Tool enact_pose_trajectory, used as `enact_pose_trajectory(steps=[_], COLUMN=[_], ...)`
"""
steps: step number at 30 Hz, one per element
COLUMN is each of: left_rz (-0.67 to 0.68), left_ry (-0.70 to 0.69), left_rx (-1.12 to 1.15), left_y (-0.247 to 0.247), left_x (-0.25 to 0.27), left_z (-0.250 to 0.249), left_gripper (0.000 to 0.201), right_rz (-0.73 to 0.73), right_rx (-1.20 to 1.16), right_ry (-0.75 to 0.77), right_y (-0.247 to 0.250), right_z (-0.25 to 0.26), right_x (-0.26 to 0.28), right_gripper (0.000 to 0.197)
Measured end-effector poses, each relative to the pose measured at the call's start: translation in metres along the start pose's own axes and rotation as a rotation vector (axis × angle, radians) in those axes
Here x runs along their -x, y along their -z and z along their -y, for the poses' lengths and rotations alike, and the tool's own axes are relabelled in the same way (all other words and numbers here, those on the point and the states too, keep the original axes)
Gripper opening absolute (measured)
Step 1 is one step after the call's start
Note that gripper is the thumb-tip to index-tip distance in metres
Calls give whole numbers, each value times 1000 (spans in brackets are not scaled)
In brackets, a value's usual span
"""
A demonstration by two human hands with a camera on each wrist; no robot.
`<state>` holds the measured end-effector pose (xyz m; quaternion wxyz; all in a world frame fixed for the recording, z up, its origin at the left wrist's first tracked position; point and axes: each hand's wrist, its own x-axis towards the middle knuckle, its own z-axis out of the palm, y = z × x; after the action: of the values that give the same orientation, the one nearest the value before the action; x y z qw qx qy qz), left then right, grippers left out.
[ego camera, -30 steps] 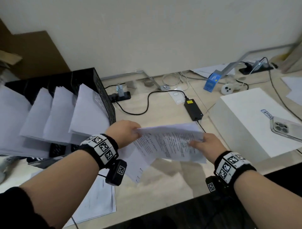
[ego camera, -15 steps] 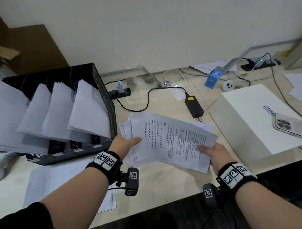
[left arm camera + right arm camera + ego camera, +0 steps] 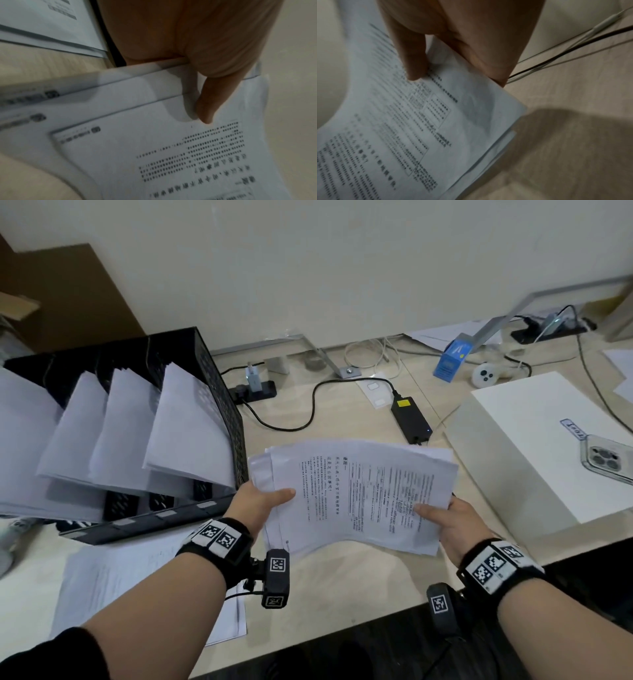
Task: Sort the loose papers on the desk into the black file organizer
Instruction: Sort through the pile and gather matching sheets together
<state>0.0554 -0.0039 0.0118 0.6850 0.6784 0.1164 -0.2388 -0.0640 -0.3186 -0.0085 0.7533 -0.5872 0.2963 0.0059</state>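
I hold a stack of printed papers [image 3: 359, 491] above the desk, just right of the black file organizer [image 3: 219, 392]. My left hand [image 3: 263, 501] pinches the stack's left edge, thumb on top. My right hand [image 3: 445, 518] pinches its right near corner the same way. In the left wrist view the thumb [image 3: 211, 97] presses on the papers [image 3: 171, 155]; in the right wrist view the thumb [image 3: 412, 58] lies on the printed sheet [image 3: 402, 128]. The organizer's slots hold several leaning white sheets [image 3: 185, 433]. More loose papers [image 3: 137, 577] lie on the desk under my left forearm.
A white box [image 3: 534, 446] with a phone [image 3: 606, 457] on it stands to the right. Behind the papers lie a black power adapter [image 3: 411, 416] with its cable, a power strip [image 3: 253, 390], a blue box [image 3: 452, 357] and a metal lamp arm [image 3: 513, 313].
The stack has turned flatter and come nearer to me, lifted off the desk. My left hand moved from the stack's far left corner down to its near left edge.
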Motion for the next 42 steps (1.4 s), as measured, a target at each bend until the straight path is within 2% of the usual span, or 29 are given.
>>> enact_pose_trajectory(steps=[6,9,10,15,17,20,22,25,26,28,31,33,36,38,42], left_rz=[-41,-1,6,-47,-89,-125,-114,-19,-10,-72,-145,-143,-125,-105,-146], left_ry=[-193,-218,-227,-248,-285,-312,-315,-241,-234,-233,-297,-314,-208,-172,-270], left_rx=[33,-2,-16,-108,-180,-168,-145,-204,-261,-355,-367,-366,-401,-460,-476], left_y=[2,3,2,-19,-27,-28,-24,-24,-27,-33,-35,-35,-37,-37,-38], left_x=[7,9,9,7,8,11,15,24,26,26,23,22,28,28,30], left_z=[-21,-9,-3,10,8,4,8,20,22,20,10,12,23,29,25], left_gripper=[25,45,46,25,13,11,18,33,32,22,18,18,15,18,14], right_rz=[-54,-38,-37,-50,-95,-143,-112,0,-2,-75,-135,-113,-51,-62,-79], right_rx=[28,235,302,405,404,339,337,492,518,537,532,498,566,627,576], right_ry=[163,177,168,163,155,217,219,163,144,105,152,153,55,10,71], right_y=[-15,-13,-12,-27,-35,-36,-29,-22,-22,-23,-23,-22,-22,-23,-24], right_z=[18,13,10,7,10,9,7,2,2,5,13,12,3,0,0], right_x=[0,5,6,12,14,16,19,21,22,21,20,21,20,20,19], right_gripper=[24,19,17,12,3,13,14,18,16,18,18,6,4,13,18])
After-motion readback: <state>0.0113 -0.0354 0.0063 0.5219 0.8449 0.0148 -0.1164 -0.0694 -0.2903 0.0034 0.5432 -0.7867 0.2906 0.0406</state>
